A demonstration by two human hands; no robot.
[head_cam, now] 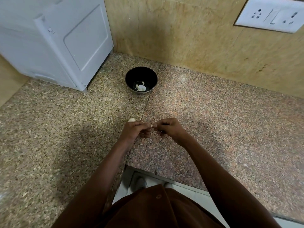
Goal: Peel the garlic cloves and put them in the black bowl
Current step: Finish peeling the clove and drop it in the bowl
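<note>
I take the black bowl (pixel 141 79) as my landmark; it stands on the speckled stone counter (pixel 213 112), close to the corner where the counter meets the tan wall (pixel 189 35). Well toward me from the bowl, my left hand (pixel 135 130) and right hand (pixel 169 128) meet fingertip to fingertip above the counter, both with fingers curled in. Between them they pinch a small pale garlic clove (pixel 154 125); so little of it shows that I cannot tell which way its long axis runs or where its tip points. Inside the bowl lie white peeled cloves (pixel 141 87), at the side nearer me. Another pale piece (pixel 132 119) peeks out just beyond my left knuckles, on the bowl's side. Left of the bowl stands a white appliance (pixel 54 40).
</note>
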